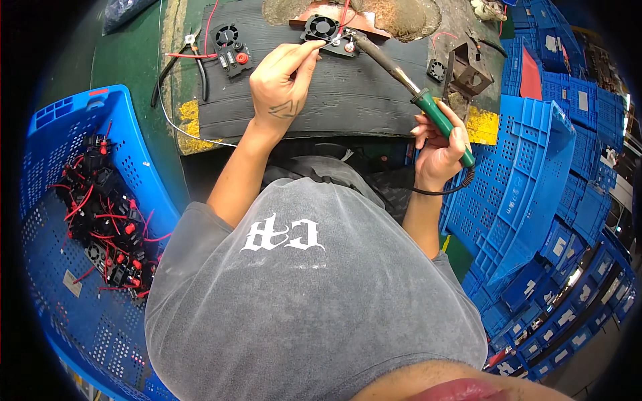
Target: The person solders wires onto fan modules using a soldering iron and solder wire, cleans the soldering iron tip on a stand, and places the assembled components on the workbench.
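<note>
Surface (361, 100): black-topped, yellow-marked near corners. Soldering iron (431, 110): green handle, slanting away leftward. Right hand (440, 154): grip closed around that handle. Left hand (277, 83): grip pinched, thumb to forefinger; cannot tell what is between. Fan module (326, 31): far side of surface, iron's tip at its right end, left grip at near edge.

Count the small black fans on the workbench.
3: one fan by the left hand, one fan on the black unit beside the pliers, one fan near the metal bracket. Others may be hidden.
</note>
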A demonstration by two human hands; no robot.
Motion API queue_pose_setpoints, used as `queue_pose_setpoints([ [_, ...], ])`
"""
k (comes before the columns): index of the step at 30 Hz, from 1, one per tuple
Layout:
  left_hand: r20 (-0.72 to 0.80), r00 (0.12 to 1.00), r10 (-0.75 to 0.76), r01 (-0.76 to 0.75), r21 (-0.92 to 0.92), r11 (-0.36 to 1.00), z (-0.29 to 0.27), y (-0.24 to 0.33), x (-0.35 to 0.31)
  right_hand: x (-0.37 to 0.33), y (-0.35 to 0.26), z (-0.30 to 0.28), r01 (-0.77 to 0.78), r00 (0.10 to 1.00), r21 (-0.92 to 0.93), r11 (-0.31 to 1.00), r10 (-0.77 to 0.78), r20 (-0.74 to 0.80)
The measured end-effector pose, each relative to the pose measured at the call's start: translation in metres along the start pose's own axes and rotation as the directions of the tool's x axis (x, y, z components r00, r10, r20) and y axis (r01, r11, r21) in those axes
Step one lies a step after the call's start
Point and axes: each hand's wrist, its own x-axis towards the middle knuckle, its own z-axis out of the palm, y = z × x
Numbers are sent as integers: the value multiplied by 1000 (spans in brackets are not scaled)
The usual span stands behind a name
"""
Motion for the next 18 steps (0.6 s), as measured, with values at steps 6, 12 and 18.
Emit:
queue_pose_setpoints([
  [6,2,1000,-4,4,5,1000,-4,1,-2,-1,-2,1,7,1000,-15,1000,-7,-5],
  [12,-3,1000,-11,11,-9,1000,-6,2,-1,2,-1,2,3,1000,-15,1000,-4,-12],
  [18,-8,1000,-4,4,-18,1000,-7,3,-1,3,0,-2,20,1000,-9,1000,-20,-2],
])
